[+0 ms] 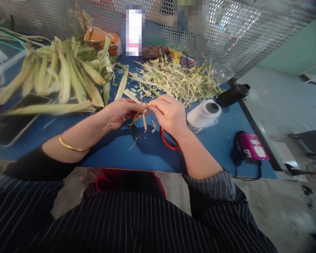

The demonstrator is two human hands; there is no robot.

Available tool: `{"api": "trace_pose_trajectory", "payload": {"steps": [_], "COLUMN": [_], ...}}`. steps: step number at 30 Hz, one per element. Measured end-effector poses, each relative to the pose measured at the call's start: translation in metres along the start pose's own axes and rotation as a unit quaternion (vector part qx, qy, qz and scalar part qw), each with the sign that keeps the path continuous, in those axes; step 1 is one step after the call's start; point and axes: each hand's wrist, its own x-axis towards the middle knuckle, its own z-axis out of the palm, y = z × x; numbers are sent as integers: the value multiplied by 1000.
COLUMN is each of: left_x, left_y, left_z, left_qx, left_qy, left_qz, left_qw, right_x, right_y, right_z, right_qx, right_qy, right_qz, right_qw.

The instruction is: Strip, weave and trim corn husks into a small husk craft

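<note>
Over the middle of the blue table, my left hand [123,111] pinches a small bundle of corn husk strips [144,121], whose ends hang below the fingers. My right hand [170,114] meets it there, thumb and forefinger closed at the bundle's tip; what exactly sits between them is too small to make out. Beneath my right hand lies a red handle loop [169,142], perhaps of scissors, the rest hidden. A cone of white thread [204,114] lies just right of that hand. Shredded husk [173,79] is heaped behind both hands.
Whole corn husks [65,73] are piled at the left, one lying across a dark flat tray-like thing [15,123]. A black cone [234,95] and a purple box [252,146] with a black cord sit at the right edge. Perforated metal mesh [231,31] stands behind the table.
</note>
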Motion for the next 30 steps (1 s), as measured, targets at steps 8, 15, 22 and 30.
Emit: {"api": "trace_pose_trajectory", "payload": {"steps": [8,15,22,30], "left_x": [-2,-1,-2,-1], "left_y": [2,-3,1,-4], "left_z": [-1,4,5,4], "left_qx": [40,54,4,14], "left_qy": [-45,21,51,38], "left_qz": [54,109,130,109], "left_qw": [997,992,990,993], "right_x": [-2,0,-10,12], "right_y": [2,4,39,75], "right_z": [9,3,-67,-47], "right_qx": [-57,-79,-305,-439], "right_qy": [38,17,-32,-314], "right_qz": [-25,4,88,151], "right_qw": [997,997,948,828]}}
